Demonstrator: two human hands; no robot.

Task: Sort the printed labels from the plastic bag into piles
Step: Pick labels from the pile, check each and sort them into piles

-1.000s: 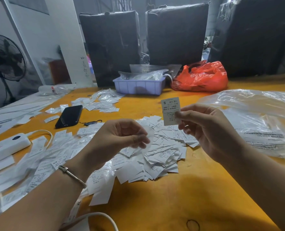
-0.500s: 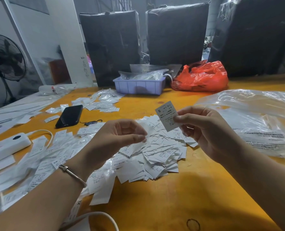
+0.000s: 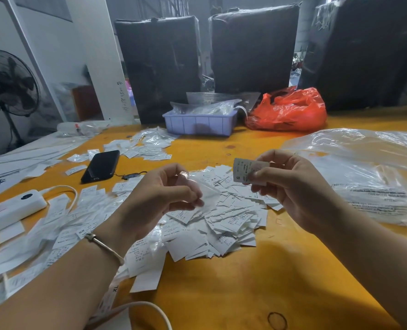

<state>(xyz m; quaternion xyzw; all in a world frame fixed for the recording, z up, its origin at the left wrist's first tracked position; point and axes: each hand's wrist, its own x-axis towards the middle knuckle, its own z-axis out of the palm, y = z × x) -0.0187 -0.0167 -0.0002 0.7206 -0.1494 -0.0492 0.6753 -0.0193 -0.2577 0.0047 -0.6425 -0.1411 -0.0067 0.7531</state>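
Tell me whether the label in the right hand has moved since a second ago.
Yes. The label pinched by the right hand has turned from upright to lying sideways, and sits lower toward the label pile on the table.

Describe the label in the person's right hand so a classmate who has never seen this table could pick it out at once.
Start at the orange table and find the heap of white labels at its middle. Just above the heap's far right edge, the right hand pinches one label. It alone is raised off the table, lying sideways, with an S printed at one corner.
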